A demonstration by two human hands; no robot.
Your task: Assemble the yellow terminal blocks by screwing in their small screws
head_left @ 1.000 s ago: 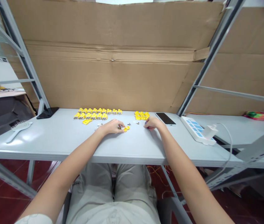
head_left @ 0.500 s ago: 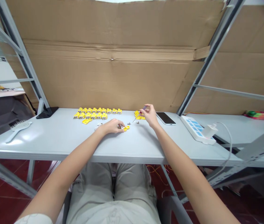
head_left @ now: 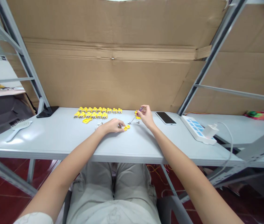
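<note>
I see the left hand pinching a yellow piece on the table, and the right hand gripping a slim screwdriver, its tip near small screws. I judge the piece light, stiff plastic, best held by its sides; beyond, yellow parts stand in rows.

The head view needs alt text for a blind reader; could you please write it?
A person's right hand holds a thin tool near small metal bits; the left hand holds a yellow piece on a pale table. Rows of yellow parts lie behind, a phone right, a hairbrush left.
</note>
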